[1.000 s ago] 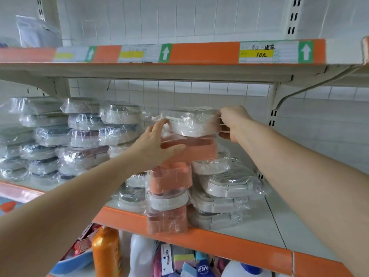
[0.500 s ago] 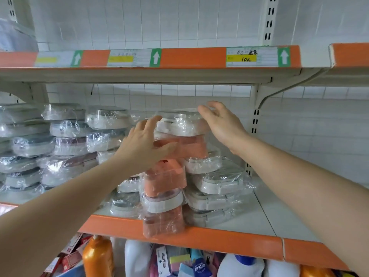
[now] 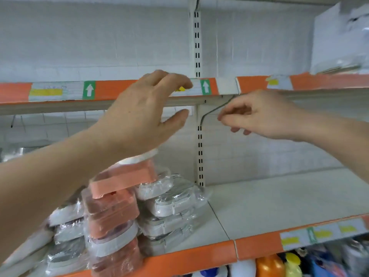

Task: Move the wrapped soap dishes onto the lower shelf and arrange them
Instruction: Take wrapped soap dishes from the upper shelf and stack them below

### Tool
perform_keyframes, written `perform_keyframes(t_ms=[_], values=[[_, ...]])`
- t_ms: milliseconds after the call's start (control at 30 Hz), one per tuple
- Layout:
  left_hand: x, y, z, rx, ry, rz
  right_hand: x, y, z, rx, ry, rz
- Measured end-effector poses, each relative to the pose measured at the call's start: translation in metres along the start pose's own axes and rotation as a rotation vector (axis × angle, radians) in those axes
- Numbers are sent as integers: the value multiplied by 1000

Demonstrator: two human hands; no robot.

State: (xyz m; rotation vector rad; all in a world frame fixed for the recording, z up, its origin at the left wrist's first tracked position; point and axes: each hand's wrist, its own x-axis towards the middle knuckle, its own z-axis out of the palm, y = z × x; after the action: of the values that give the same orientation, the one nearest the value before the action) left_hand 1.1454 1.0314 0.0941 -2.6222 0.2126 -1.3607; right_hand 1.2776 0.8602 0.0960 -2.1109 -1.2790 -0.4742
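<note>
Both hands are up in front of the upper shelf edge and nothing is carried in either. The left hand is spread, fingers and thumb apart in a wide curve, raised above the stacks; the right hand is held with fingers loosely curled toward the thumb, and no object can be made out between them. The wrapped soap dishes are stacked on the lower shelf, crowded to its left end, orange ones at the front, white ones just behind and beside. A pause between pieces is judged here, with a fresh dish to be fetched or the leaning orange stack to be squared. The next move calls for care: the top orange dish sits tilted, and the front stack stands right at the orange lip. Open room is offered to the right of the slotted upright, where bare shelf runs wide; overhead, clearance is capped by the upper shelf and its bracket.
</note>
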Motion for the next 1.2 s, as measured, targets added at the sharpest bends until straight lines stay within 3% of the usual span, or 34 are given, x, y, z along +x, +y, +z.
perform_keyframes(t_ms=[100,267,600,800,1000,1200], values=[[40,18,4,-67,53,-25,-2,11,-50,-31,151,14],[109,43,27,-155,-8,-85,2,51,-129,-69,318,102],[241,101,111,-86,-171,-121,15,203,-220,-348,358,238],[323,117,159,57,-307,-165,70,291,-252,-496,251,266],[381,134,192,151,-427,-172,117,367,-255,-679,-27,466],[393,147,229,84,-393,-94,112,394,-252,-589,322,264]])
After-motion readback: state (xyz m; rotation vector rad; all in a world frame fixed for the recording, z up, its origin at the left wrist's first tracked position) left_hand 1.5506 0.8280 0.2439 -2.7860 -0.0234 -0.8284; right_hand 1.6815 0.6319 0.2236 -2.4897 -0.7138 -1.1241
